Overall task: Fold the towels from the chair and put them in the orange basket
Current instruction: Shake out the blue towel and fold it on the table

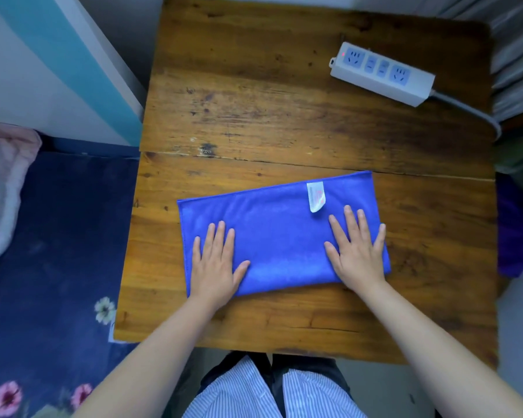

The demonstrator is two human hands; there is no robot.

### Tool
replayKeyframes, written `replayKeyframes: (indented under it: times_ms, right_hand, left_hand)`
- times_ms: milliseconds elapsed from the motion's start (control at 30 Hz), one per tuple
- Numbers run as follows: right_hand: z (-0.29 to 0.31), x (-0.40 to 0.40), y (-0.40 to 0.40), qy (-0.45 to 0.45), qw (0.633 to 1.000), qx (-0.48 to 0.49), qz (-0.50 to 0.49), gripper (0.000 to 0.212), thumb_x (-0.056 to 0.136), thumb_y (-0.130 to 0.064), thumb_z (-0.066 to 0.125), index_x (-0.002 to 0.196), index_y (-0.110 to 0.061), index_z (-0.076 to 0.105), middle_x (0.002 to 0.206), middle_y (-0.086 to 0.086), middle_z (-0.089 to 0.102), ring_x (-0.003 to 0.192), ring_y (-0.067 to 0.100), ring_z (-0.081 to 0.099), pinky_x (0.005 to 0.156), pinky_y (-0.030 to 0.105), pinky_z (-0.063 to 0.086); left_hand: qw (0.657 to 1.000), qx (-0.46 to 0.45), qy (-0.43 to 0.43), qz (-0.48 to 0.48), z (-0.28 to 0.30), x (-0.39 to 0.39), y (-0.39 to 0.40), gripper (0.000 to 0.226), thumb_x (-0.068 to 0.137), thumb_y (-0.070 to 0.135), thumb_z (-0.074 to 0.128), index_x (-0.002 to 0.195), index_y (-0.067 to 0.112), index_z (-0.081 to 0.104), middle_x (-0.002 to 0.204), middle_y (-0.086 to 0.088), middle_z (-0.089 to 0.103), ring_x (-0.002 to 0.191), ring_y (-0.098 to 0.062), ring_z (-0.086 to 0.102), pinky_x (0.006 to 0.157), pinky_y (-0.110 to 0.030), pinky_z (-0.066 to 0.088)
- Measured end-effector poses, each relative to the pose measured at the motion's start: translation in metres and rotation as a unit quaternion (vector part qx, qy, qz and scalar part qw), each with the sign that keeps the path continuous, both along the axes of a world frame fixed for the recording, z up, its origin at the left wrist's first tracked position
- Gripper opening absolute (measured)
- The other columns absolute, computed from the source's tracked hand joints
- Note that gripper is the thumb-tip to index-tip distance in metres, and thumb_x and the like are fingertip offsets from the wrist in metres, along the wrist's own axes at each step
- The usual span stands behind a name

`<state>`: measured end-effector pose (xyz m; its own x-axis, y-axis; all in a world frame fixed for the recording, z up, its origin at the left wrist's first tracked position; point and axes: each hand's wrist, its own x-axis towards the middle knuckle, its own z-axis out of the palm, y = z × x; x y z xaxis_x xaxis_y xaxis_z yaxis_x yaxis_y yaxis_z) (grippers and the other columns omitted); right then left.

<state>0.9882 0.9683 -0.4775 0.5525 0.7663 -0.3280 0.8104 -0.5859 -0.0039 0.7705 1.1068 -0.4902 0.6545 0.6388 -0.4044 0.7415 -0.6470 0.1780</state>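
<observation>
Two flat, straight-fingered hands, left hand (214, 260) and right hand (357, 251), on smooth rectangular blue towel (278, 236).

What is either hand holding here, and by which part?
Nothing is gripped. The left hand and right hand lie flat, fingers straight, pressing on the near half of the folded blue towel.

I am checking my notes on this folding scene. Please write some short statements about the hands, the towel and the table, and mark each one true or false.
1. Both hands, left hand and right hand, lie flat on the blue towel. True.
2. The towel's white label is near the left hand. False: it is near the right hand.
3. A power strip lies on the wooden table. True.
4. The towel is crumpled into a ball. False: it lies flat, folded.
</observation>
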Motion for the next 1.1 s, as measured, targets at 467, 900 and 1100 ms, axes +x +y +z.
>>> replayKeyframes:
  times_ms: [467, 900, 1100]
  right_hand:
    - [0.006, 0.027, -0.052, 0.009, 0.979, -0.021, 0.203, 0.058, 0.072, -0.034, 0.035, 0.128, -0.017, 0.038, 0.132, 0.018, 0.054, 0.127, 0.027, 0.029, 0.114, 0.035, -0.010]
    - [0.004, 0.035, 0.006, -0.025, 0.995, 0.046, 0.082, 0.067, 0.056, 0.008, 0.075, 0.119, -0.007, 0.060, 0.129, 0.021, 0.055, 0.119, 0.045, 0.050, 0.091, 0.067, 0.034]
    - [0.020, 0.030, 0.006, 0.019, 0.999, -0.027, 0.041, 0.075, 0.078, 0.002, 0.056, 0.144, -0.018, 0.027, 0.155, 0.011, 0.013, 0.144, 0.033, 0.008, 0.113, 0.055, 0.006]
  left_hand:
    - [0.976, 0.077, -0.022, -0.201, -0.004, -0.042, 0.009, 0.108, 0.034, 0.031, 0.091, 0.125, 0.006, 0.038, 0.126, -0.017, 0.060, 0.143, -0.011, -0.020, 0.117, -0.030, -0.009]
    - [0.980, 0.040, 0.115, -0.155, 0.038, 0.026, 0.080, 0.068, 0.093, 0.003, 0.038, 0.149, 0.016, 0.003, 0.158, -0.007, -0.005, 0.147, -0.024, -0.003, 0.118, -0.036, 0.006]
    - [0.982, -0.010, 0.152, -0.111, 0.054, 0.017, 0.066, 0.081, 0.087, 0.000, 0.040, 0.148, 0.017, -0.010, 0.156, -0.006, -0.018, 0.145, -0.024, -0.015, 0.118, -0.039, 0.002]
